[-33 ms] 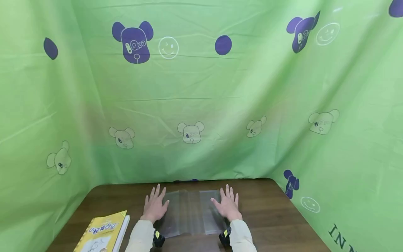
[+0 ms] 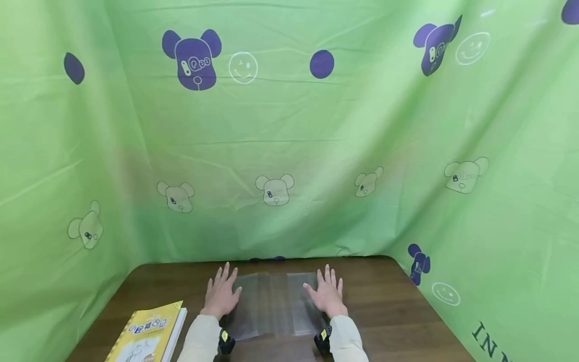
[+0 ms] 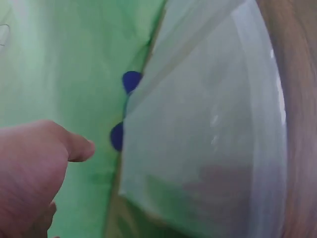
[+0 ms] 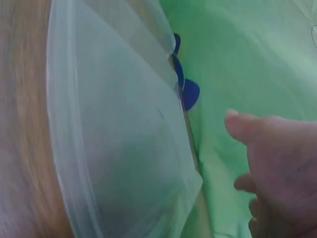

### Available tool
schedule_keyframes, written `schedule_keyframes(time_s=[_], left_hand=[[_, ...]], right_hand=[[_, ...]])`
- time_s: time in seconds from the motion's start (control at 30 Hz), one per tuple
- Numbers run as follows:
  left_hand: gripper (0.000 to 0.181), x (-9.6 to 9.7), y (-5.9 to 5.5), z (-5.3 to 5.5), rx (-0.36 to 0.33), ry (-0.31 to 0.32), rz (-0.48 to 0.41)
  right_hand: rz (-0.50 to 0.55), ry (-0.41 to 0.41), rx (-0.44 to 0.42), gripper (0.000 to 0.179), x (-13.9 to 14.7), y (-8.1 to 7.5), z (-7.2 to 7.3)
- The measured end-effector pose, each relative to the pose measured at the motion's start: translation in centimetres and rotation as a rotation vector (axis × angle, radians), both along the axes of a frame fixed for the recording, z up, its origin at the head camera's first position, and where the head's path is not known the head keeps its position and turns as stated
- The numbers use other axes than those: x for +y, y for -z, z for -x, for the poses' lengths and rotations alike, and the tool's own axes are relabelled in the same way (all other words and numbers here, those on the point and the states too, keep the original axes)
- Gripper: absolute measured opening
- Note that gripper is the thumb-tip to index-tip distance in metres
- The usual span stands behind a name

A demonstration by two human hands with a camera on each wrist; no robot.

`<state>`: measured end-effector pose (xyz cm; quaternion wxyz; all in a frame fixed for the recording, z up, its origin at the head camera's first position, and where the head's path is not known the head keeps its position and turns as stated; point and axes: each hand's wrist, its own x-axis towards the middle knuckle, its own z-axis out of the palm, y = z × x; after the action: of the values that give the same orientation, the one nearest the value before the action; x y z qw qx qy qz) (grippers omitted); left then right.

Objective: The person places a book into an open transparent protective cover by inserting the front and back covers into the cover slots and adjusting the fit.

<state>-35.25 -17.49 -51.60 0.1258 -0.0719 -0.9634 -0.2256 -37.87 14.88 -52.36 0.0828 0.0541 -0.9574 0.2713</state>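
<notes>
A clear plastic book cover [image 2: 276, 304] lies spread flat on the brown wooden table, with wider flaps at its left and right sides. Beside its left edge is my left hand [image 2: 220, 297], palm down with the fingers spread. My right hand [image 2: 329, 297] lies the same way at the right edge, its thumb over or close by the flap. Neither hand grips anything. In the left wrist view the left thumb [image 3: 79, 148] points toward the sheet; in the right wrist view the right thumb [image 4: 240, 125] does likewise. Whether either hand touches the cover, I cannot tell.
A yellow book [image 2: 149, 332] with a drawing on its front lies at the table's left front, partly cut off by the frame. Green printed cloth [image 2: 280, 125] hangs behind and at both sides of the table [image 2: 389, 311].
The left hand has shifted very slightly left, and the head view has moved a touch. The right hand and the cover look the same.
</notes>
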Motion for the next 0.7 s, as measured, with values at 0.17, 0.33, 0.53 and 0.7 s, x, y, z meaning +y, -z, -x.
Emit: schedule_keyframes(time_s=[0.17,0.33,0.53,0.7], left_hand=[[0.048,-3.1,-1.4,-0.6,0.089,-0.006,0.011],[0.045,-8.2,-3.1,-1.9,0.113,-0.061,-0.067],[0.047,-15.2,-3.9,-4.5,0.085,-0.151,-0.113],[0.040,-20.0,-3.0,-7.7,0.151,-0.231,-0.140]], right_hand=[[0.205,-0.027,0.039,0.071,-1.4,0.4,-0.3],[0.411,-0.126,0.065,0.062,-4.4,-0.2,-0.5],[0.600,-0.133,0.118,0.043,-9.5,-1.5,-1.4],[0.781,-0.157,0.142,0.035,-15.4,-2.1,-3.8]])
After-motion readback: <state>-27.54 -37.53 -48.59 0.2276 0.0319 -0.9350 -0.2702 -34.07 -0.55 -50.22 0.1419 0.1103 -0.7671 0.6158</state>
